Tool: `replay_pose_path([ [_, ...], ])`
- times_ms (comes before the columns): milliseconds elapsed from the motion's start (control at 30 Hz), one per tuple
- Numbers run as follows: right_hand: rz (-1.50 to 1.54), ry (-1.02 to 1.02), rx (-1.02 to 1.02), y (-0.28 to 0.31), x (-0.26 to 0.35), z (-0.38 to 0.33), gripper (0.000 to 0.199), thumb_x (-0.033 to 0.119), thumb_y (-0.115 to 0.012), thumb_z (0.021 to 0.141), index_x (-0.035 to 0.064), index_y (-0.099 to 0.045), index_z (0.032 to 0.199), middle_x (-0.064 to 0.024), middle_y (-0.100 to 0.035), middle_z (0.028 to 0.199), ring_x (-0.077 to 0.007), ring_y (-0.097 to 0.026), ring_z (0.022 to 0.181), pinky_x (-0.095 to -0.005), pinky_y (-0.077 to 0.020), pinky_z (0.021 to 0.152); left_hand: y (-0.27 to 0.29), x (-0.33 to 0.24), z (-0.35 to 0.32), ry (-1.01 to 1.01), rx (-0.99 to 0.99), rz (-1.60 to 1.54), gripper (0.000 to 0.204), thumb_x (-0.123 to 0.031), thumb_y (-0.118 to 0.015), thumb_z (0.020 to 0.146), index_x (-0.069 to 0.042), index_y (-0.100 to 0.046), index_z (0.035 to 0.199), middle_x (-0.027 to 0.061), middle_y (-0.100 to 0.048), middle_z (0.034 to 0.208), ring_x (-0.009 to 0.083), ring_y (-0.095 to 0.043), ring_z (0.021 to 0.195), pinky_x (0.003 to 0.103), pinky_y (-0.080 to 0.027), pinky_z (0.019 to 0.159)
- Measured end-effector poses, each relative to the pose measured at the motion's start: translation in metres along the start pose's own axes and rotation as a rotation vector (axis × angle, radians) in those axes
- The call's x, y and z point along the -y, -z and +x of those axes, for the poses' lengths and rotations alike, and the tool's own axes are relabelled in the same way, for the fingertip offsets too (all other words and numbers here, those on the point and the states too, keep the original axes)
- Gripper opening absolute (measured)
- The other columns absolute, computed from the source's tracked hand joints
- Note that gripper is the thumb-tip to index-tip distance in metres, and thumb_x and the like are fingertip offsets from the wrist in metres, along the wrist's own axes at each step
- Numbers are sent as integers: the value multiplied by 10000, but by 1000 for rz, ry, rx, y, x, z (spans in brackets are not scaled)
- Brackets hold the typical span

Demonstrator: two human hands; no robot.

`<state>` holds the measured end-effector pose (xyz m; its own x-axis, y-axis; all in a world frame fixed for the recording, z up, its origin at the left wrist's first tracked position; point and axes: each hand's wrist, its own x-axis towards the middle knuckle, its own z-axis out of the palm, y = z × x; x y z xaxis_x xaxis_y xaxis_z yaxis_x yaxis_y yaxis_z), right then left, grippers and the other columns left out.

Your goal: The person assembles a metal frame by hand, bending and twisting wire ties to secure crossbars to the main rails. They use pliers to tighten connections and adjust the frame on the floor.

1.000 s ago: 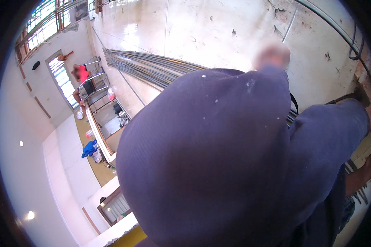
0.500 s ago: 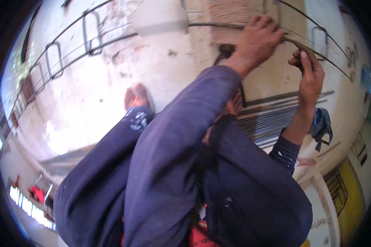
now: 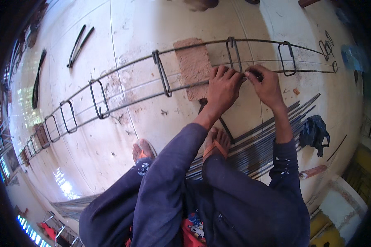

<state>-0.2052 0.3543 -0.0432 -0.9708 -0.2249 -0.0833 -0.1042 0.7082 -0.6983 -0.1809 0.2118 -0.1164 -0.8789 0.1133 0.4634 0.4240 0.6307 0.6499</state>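
A long rebar frame lies across the floor, with steel bars (image 3: 146, 98) running through several rectangular stirrups (image 3: 163, 76). My left hand (image 3: 224, 91) is closed around the near bar, beside the stirrup (image 3: 230, 55) just right of the brick. Close to its fingertips, my right hand (image 3: 266, 87) pinches at the spot where that stirrup meets the bar. Whatever sits between the right thumb and finger is too small to make out. A rough reddish brick (image 3: 189, 55) lies under the frame.
A bundle of loose rods (image 3: 259, 142) lies right of my feet, near a dark plastic bag (image 3: 314, 131). A black-handled tool (image 3: 226, 128) is partly hidden by my left hand. Far left are long-handled pincers (image 3: 79, 47) and a dark thin bundle (image 3: 38, 80). Loose stirrups (image 3: 327, 46) rest at far right.
My right hand has come left, close beside my left hand, its fingers now pinched instead of a finger stretched along the bar. The view has shifted, showing more of the frame.
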Motion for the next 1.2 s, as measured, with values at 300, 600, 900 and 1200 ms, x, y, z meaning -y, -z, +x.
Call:
replay_pose_path([
  [300, 5, 81, -285, -34, -37, -23, 76, 70, -568, 867, -4, -579, 880, -93, -601, 735, -137, -578, 625, -278, -452, 561, 1, -1, 1, 70, 23, -152, 106, -119, -646, 772, -58, -639, 858, 79, -616, 782, 275, -531, 787, 372, -424, 731],
  [600, 229, 74, -459, -66, -43, -30, 90, 45, -540, 867, 2, -568, 941, -102, -602, 802, -181, -593, 692, -293, -468, 606, 8, -3, 3, 181, 70, -194, 93, -104, -656, 778, -59, -658, 859, 109, -660, 817, 339, -570, 908, 414, -464, 779],
  [900, 24, 140, -436, -54, -31, -32, 138, -16, -519, 799, -3, -587, 918, -156, -573, 863, -328, -595, 788, -388, -478, 679, 12, -3, 12, 192, 154, -221, 94, -113, -652, 781, -40, -667, 838, 129, -659, 836, 340, -566, 882, 412, -442, 815],
  [1200, 68, 26, -718, -94, -21, -37, 79, 3, -571, 783, -12, -592, 858, -127, -574, 798, -236, -579, 645, -309, -463, 581, 26, 2, 47, -67, 418, -45, 94, -138, -642, 728, -61, -657, 779, 94, -636, 799, 279, -533, 849, 379, -391, 835],
])
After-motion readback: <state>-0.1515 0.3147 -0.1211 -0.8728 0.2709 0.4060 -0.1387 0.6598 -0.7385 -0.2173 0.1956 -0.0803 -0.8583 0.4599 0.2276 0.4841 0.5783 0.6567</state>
